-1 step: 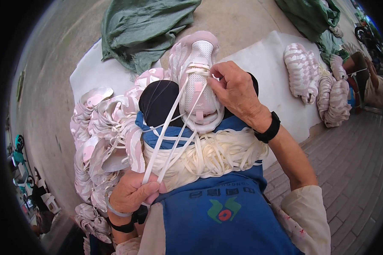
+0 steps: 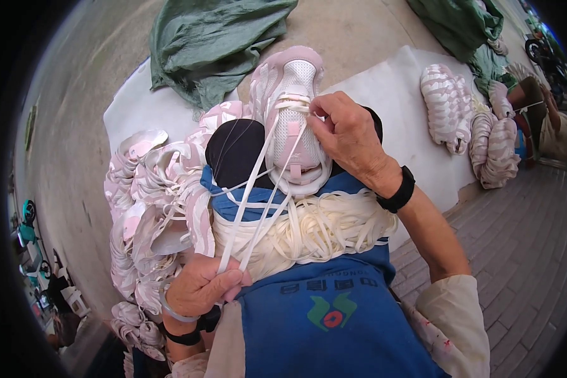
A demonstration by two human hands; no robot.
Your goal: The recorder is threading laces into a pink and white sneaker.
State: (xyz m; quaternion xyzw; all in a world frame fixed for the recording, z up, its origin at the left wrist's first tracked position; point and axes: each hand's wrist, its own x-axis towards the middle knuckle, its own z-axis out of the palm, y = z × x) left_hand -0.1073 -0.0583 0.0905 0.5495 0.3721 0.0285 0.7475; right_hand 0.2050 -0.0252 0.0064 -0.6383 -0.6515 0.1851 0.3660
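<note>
A pink-and-white sneaker (image 2: 294,142) rests across my knees, its toe pointing away from me. Two white shoelace ends run from its upper eyelets down to my left hand (image 2: 209,283), which is closed around them near my lap. My right hand (image 2: 346,132) pinches the lace with thumb and forefinger at the right side of the sneaker's lacing. A thick heap of loose cream shoelaces (image 2: 321,227) lies over my lap, on the blue apron (image 2: 334,340).
Several more pink-and-white sneakers (image 2: 151,214) are piled at my left. Green sacking (image 2: 214,47) lies ahead on a white sheet (image 2: 378,88). Bundled shoe uppers (image 2: 446,104) sit at the right, near another person's arm (image 2: 551,107). Grey paving (image 2: 516,252) covers the right side.
My left hand has shifted slightly to the right, and the two lace ends have swung with it. The right hand and the sneaker stay almost where they were.
</note>
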